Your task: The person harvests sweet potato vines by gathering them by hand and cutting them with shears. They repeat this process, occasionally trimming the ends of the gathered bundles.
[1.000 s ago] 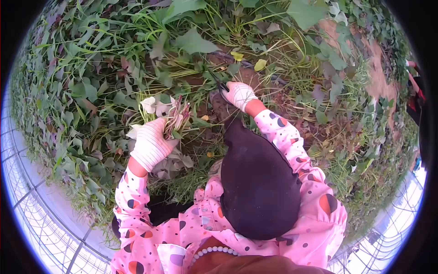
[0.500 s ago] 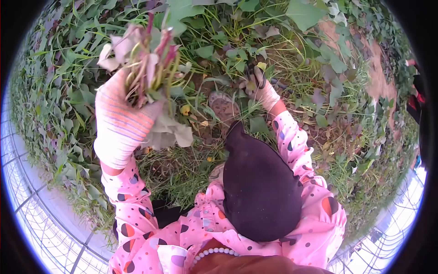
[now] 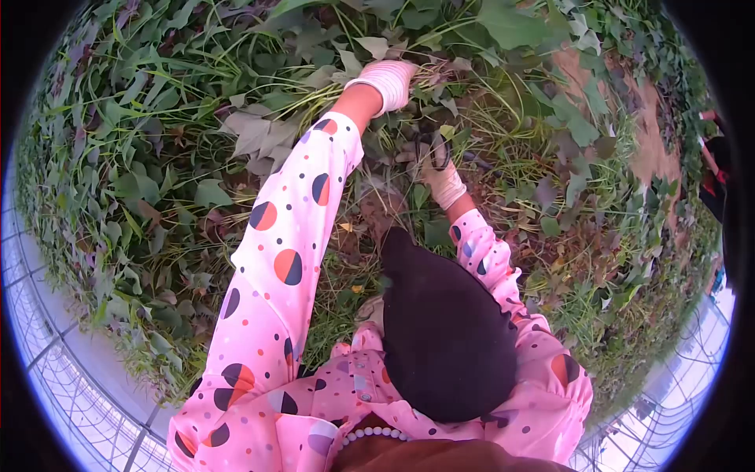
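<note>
Left hand point(image 3: 389, 79) reached into vines point(image 3: 181, 118) (right point(image 3: 444, 177) grips scissors point(image 3: 435, 148)).

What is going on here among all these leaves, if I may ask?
A person in pink dotted sleeves is bent over a bed of leafy vines. The gloved left hand reaches far forward into the leaves; whether it grips anything is hidden. The right hand, nearer the body, holds dark-handled scissors among the stems.

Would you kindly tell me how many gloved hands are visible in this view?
2. The left hand is stretched far forward, fingers buried in the leafy vines. The right hand is nearer, holding dark-handled scissors. None seems hidden.
</note>
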Tool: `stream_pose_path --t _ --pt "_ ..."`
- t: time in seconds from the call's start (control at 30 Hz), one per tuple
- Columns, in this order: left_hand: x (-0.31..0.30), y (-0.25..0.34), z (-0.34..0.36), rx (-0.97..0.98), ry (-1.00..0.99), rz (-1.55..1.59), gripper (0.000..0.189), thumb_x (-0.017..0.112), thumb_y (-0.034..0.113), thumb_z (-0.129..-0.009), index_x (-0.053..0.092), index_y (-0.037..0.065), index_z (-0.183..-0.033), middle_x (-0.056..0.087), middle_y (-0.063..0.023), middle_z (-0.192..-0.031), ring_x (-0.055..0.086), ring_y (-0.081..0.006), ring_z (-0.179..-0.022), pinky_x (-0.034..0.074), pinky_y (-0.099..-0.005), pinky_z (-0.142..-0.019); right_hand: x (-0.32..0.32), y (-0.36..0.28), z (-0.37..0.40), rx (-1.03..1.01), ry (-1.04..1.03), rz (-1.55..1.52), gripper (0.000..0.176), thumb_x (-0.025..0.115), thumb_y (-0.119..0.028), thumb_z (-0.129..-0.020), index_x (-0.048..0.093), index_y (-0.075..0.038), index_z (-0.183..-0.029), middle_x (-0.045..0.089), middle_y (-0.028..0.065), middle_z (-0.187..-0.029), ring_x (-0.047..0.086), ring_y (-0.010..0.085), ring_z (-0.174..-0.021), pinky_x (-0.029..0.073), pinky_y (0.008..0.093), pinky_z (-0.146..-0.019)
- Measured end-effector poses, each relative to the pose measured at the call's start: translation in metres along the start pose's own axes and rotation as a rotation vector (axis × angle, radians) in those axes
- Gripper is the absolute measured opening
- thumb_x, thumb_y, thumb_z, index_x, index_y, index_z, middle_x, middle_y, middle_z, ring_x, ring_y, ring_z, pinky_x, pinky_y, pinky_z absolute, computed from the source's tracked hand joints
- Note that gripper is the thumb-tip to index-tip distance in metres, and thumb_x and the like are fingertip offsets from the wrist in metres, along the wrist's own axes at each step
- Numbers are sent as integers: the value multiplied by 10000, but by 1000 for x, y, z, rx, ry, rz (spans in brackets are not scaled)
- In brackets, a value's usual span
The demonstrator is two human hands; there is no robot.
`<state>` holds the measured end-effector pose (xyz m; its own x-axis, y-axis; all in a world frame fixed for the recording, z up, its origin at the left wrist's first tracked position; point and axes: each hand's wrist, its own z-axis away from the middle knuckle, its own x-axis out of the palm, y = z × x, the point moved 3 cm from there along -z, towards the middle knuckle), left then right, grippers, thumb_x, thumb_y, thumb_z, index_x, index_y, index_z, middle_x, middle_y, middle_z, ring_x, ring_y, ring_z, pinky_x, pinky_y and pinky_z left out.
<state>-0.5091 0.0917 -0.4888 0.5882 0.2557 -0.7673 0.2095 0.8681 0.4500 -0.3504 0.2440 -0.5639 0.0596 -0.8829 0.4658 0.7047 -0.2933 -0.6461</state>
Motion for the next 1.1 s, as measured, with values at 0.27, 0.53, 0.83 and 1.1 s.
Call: stream_pose_path --t 0.27,0.53,0.83,1.1 --pt "27 -33 -15 -129 -75 8 376 633 116 -740 586 59 -1108 639 -178 -1073 610 -344 -1003 501 -404 -835 -95 92 -64 -257 82 255 320 363 -282 -1019 518 -64 -1193 653 72 -996 586 146 -758 448 260 -642" --pt "45 -29 -10 -137 -169 -111 330 634 139 -772 641 89 -1098 633 -155 -1136 611 -302 -1054 509 -396 -869 -1 13 -10 24 183 -117 507 442 -592 -909 550 -131 -1090 640 41 -791 556 150 -586 397 260 -508" --pt "44 -12 3 -169 -132 -141 300 617 134 -761 676 81 -1051 662 -156 -1072 640 -297 -1002 527 -390 -834 -7 16 -9 97 131 -141 521 518 -637 -849 572 -147 -1016 642 28 -825 574 146 -615 399 266 -505" --pt "46 -6 8 -181 -137 -122 280 634 140 -760 691 85 -1029 671 -145 -1055 651 -285 -983 526 -380 -828 -11 1 -21 74 273 -73 406 597 -536 -849 591 -133 -898 584 20 -668 548 141 -532 370 268 -444"
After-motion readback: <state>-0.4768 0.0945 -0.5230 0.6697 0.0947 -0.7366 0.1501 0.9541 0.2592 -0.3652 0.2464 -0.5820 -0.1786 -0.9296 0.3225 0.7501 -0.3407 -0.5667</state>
